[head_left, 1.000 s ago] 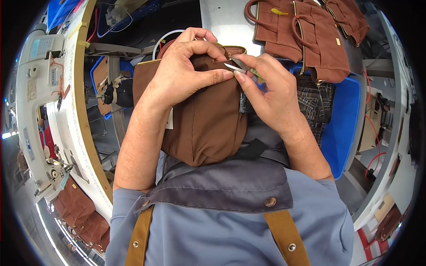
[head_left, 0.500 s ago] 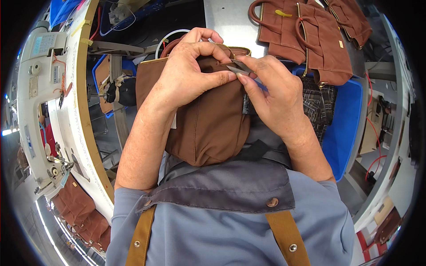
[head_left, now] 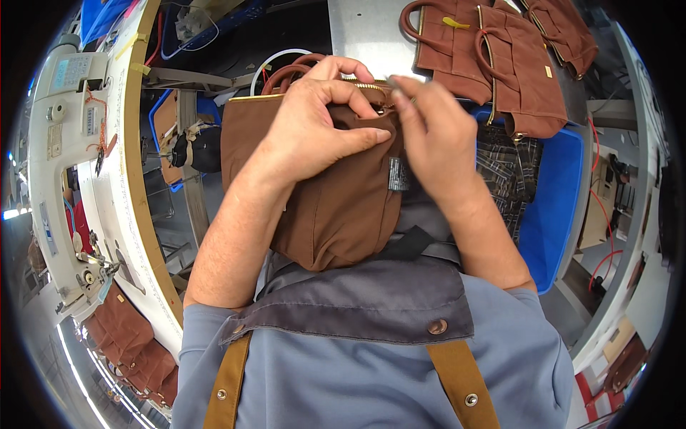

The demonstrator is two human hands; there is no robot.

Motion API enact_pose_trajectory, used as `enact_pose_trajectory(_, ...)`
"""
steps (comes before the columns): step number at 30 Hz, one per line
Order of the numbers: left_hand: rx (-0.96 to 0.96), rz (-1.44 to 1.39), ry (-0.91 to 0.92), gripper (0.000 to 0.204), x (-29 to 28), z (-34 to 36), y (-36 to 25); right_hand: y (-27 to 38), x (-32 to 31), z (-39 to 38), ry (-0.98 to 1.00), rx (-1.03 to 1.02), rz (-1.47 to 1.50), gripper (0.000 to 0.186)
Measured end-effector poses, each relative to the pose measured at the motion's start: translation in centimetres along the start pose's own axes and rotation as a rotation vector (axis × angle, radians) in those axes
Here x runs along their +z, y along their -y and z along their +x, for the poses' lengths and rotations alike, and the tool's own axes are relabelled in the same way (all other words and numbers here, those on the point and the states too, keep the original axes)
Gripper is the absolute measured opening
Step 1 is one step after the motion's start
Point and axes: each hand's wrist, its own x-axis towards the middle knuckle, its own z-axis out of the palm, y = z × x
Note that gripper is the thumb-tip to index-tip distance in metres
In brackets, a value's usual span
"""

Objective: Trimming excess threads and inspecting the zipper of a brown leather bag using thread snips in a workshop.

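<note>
A brown fabric bag (head_left: 325,214), its lining side outward, hangs in front of me at chest height. My left hand (head_left: 311,121) pinches the edge of the cloth between thumb and fingers, beside the brass-toothed zip (head_left: 370,86). Close by, at the right end of that opening, my right hand (head_left: 441,132) is closed and smeared by motion. It holds small metal thread snips, now mostly hidden by the fingers and blur. A dark label (head_left: 398,174) shows on the lining below the hands. Behind the left hand rise the bag's rounded handles (head_left: 282,75).
Several finished-looking brown bags (head_left: 525,93) lie on the metal table (head_left: 368,32) at the far right. Below them stands a blue bin (head_left: 554,204) with dark patterned cloth (head_left: 507,161). On the left is a white sewing machine (head_left: 43,186) on its wood-edged table (head_left: 146,214).
My right hand has lifted slightly and turned, and the snips' blades no longer show clearly. My left hand and the bag have shifted a little right and down.
</note>
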Motion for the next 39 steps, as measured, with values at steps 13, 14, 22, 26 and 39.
enact_pose_trajectory(13, -0.098, 0.110, -0.105, 0.026, -1.3, -0.2, -0.5, 0.8, -1.3, -0.6, 0.135, 0.082, 0.175, 0.027)
enact_pose_trajectory(14, -0.099, 0.109, -0.109, 0.026, -1.3, -0.2, -0.4, 0.7, -1.3, -0.6, 0.137, 0.094, 0.193, 0.028)
enact_pose_trajectory(22, -0.080, 0.097, -0.104, 0.026, -1.2, -0.2, -0.4, 0.8, -1.4, -0.4, 0.142, 0.086, 0.193, 0.028)
enact_pose_trajectory(26, -0.053, 0.090, -0.099, 0.024, -1.2, -0.2, -0.2, 0.9, -1.3, -0.4, 0.145, 0.078, 0.199, 0.030)
enact_pose_trajectory(39, -0.106, -0.001, -0.092, 0.023, -1.2, -0.2, -0.3, 0.6, -1.2, -0.4, 0.148, 0.113, 0.224, 0.029)
